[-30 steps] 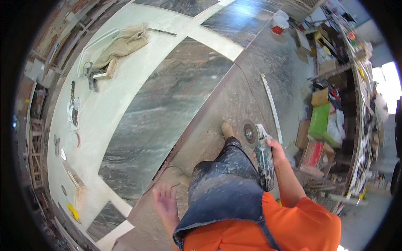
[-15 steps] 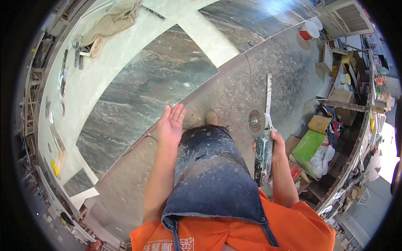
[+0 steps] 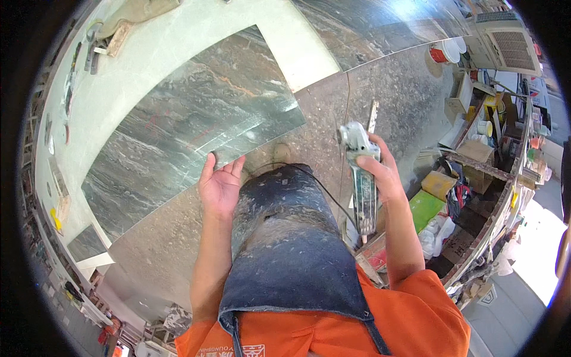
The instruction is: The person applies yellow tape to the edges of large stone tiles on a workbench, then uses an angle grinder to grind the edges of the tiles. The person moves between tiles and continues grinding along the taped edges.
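My right hand [image 3: 380, 169] is wrapped round an angle grinder [image 3: 364, 199] with a pale metal head and a dark green body. Its disc is turned away and barely shows. A pale marked strip [image 3: 373, 116] sticks out beyond that hand; whether I grip it too, I cannot tell. My left hand [image 3: 221, 187] is palm up, fingers apart, at the near edge of a dark veined stone slab [image 3: 196, 113]. Whether the fingertips touch the edge is unclear. The slab lies on a pale work surface [image 3: 291, 59]. From the grinder, a dark cable [image 3: 327, 193] runs across my dusty apron [image 3: 285, 238].
Another dark slab [image 3: 369, 30] lies at the far right of the work surface. A cloth [image 3: 131, 15] and hand tools [image 3: 92, 56] sit at far left. White buckets [image 3: 445, 52] stand on the dusty floor [image 3: 392, 89]. Cluttered shelving [image 3: 505, 172] lines the right side.
The grinder has been turned, so its disc no longer faces me, and my right hand has moved up to its head. My left hand has shifted slightly left and down. The view has shifted too.
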Tool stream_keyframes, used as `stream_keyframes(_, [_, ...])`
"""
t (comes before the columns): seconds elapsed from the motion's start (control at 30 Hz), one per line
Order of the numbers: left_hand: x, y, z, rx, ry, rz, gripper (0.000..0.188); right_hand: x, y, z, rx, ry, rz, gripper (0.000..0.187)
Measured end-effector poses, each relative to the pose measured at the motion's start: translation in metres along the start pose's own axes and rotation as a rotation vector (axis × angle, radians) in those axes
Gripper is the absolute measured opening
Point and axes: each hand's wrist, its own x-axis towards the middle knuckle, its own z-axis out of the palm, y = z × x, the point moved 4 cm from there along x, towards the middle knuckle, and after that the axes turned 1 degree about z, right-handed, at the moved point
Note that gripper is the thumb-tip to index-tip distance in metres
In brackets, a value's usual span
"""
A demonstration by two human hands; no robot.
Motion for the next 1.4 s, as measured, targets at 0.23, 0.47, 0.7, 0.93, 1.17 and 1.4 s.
stream_keyframes(0.23, [-0.001,0.001,-0.005,0.0,-0.028,0.024,0.025,0.038,-0.025,0.027,-0.469,0.003,-0.18,0.083])
stream_keyframes(0.47, [-0.003,0.0,-0.004,0.009,-0.036,0.031,0.033,0.056,-0.037,0.039,-0.554,-0.045,-0.204,0.079])
stream_keyframes(0.7, [-0.005,0.002,-0.002,0.001,-0.024,0.033,0.033,0.064,-0.041,0.046,-0.575,-0.043,-0.188,0.082])
stream_keyframes(0.93, [-0.005,0.003,0.001,0.025,-0.085,0.027,0.03,0.066,-0.037,0.045,-0.583,-0.066,-0.163,0.081])
stream_keyframes(1.17, [-0.005,0.005,0.001,0.014,-0.088,0.002,0.03,0.059,-0.024,0.035,-0.604,-0.035,-0.132,0.084])
stream_keyframes(1.4, [-0.006,0.006,0.001,0.005,-0.033,0.019,0.032,0.051,-0.009,0.022,-0.592,-0.01,-0.075,0.085])
